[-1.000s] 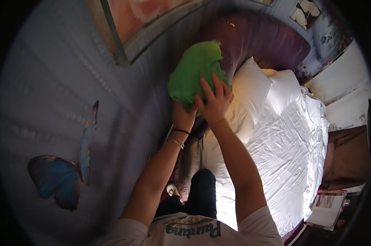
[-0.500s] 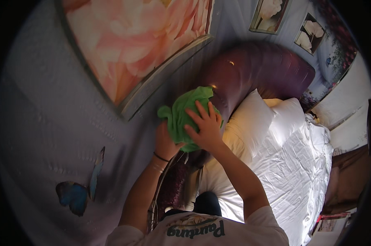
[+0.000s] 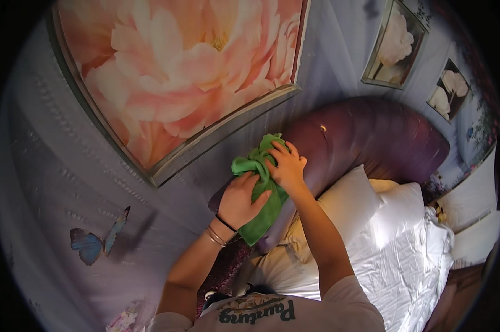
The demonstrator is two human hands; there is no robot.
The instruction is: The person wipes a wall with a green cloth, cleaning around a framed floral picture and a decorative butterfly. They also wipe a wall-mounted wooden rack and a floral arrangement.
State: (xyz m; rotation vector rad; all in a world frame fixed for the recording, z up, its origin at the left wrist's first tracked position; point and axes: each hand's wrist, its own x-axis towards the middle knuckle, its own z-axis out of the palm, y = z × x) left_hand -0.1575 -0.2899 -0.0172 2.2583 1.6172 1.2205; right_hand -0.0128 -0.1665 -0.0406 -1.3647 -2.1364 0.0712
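A green cloth (image 3: 265, 218) is bunched up at the left end of the padded purple headboard (image 3: 366, 130), with one corner hanging down toward me. My left hand (image 3: 240, 203) grips its left side, thumb pointing to the right and fingertips tucked into the folds. Higher up, my right hand (image 3: 287, 166) has its fingers bent over the upper right part of the cloth. Folds hide some of the fingertips and the part of the headboard behind them.
White pillows (image 3: 346, 202) and rumpled white bedding (image 3: 371, 265) lie to the right, below the headboard. A large framed flower picture (image 3: 189, 61) hangs close above my hands. Two smaller flower pictures (image 3: 396, 44) are farther right. A blue butterfly (image 3: 92, 246) shows on the left wall.
The cloth has gone from spread out to bunched, its lower corner now hanging. My right hand's spread fingers have bent, and more of my left hand shows. The view has shifted upward.
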